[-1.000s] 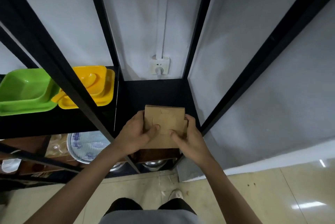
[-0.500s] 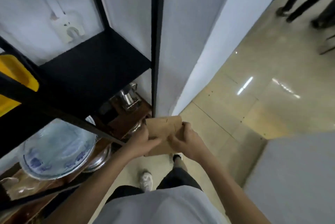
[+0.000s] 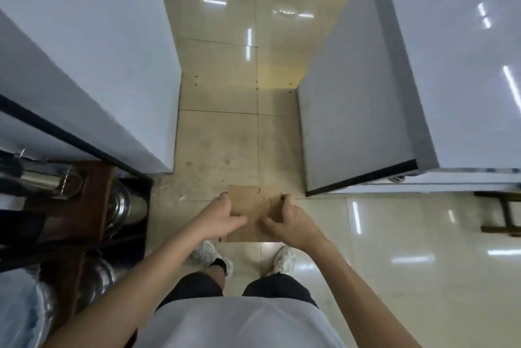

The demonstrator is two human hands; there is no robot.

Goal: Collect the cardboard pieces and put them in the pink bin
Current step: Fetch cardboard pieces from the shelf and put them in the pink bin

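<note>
There was one view only — the head camera, worn high and aimed almost straight down. It looked over the person's chest and both forearms to the shoes (image 3: 284,260) and the tiled floor (image 3: 225,71) below. The wide lens bent the white panels (image 3: 84,46) at both sides outward — the hands sat near, just below the frame's centre.

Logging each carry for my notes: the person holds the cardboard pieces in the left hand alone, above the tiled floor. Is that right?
Not quite. The head view shows both hands on the cardboard pieces: the left hand grips the left edge and the right hand the right edge. They are held above the tiled floor, as you said.
</note>
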